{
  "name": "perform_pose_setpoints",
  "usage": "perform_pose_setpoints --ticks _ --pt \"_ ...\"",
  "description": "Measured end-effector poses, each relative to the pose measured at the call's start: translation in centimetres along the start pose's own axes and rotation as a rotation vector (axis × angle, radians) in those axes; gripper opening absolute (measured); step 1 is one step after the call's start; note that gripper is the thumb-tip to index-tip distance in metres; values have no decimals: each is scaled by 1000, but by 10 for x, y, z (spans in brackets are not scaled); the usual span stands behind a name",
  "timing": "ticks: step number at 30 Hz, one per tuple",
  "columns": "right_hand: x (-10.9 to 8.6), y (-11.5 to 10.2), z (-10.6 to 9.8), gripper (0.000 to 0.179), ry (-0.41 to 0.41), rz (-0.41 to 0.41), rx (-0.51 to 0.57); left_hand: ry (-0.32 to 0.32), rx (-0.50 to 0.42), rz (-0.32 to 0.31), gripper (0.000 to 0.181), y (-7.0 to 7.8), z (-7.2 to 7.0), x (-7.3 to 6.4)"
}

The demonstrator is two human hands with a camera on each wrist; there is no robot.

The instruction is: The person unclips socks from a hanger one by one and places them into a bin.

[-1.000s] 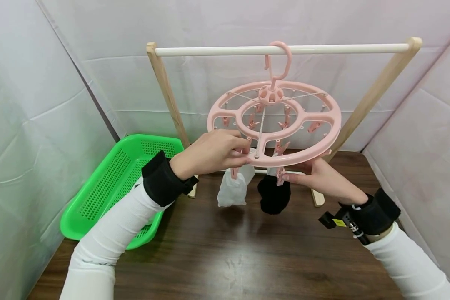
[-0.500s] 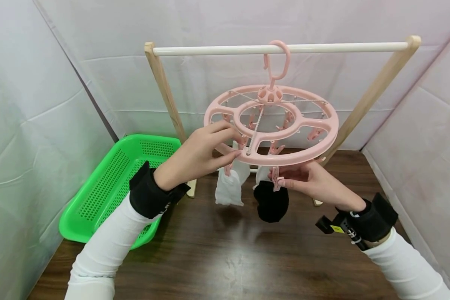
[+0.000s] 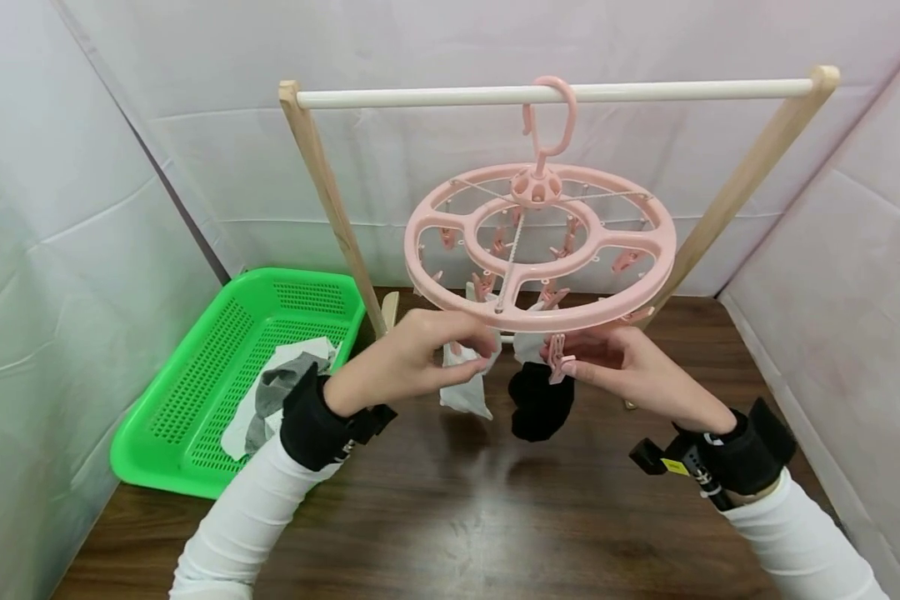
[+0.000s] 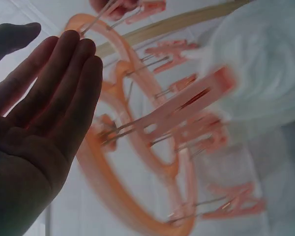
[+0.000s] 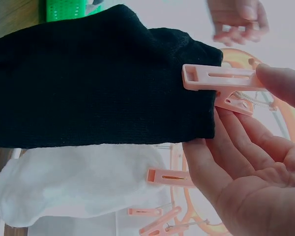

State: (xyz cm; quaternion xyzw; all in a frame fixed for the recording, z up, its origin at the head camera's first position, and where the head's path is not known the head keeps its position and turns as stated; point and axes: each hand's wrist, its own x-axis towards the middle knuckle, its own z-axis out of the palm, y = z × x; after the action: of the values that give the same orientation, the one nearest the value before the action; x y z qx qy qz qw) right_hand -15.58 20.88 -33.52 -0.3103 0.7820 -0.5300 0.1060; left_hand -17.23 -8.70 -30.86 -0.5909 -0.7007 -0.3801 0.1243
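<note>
A pink round clip hanger (image 3: 600,315) hangs by its hook from a white bar. My right hand (image 3: 630,367) pinches a pink clothespin (image 5: 221,77) at its front rim, thumb on one lever and fingers under the other. That clothespin bites the cuff of a black sock (image 5: 98,88), which dangles below the ring. My left hand (image 3: 427,354) hovers just below the front rim, fingers extended and nothing in them, overlapping a hanging white sock (image 3: 467,393). Beside the black sock, another white sock (image 5: 83,184) hangs from its own clothespin (image 5: 169,177).
On the left stands a green perforated basket (image 3: 146,458) with a grey sock (image 3: 273,392) and white cloth (image 3: 243,421) inside. Wooden legs (image 3: 330,196) carry the white bar (image 3: 420,97) over a dark wood table (image 3: 450,533). White cloth walls surround the area.
My left hand has come off the hanger's rim and dropped below it. The hanger has turned slightly leftward. My right hand keeps its hold on the clothespin. The basket's contents now show.
</note>
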Motion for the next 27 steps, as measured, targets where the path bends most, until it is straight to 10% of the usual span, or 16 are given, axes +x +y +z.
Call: perform_pose_setpoints --ticks 13,18,27 --pt "-7 1 5 36 117 -42 44 175 -357 -323 53 -27 91 -32" --pt "-8 0 7 39 114 -74 68 195 -324 -423 56 -24 116 -32" --pt "-7 -5 10 39 99 -140 104 358 -217 -389 17 -13 140 -36"
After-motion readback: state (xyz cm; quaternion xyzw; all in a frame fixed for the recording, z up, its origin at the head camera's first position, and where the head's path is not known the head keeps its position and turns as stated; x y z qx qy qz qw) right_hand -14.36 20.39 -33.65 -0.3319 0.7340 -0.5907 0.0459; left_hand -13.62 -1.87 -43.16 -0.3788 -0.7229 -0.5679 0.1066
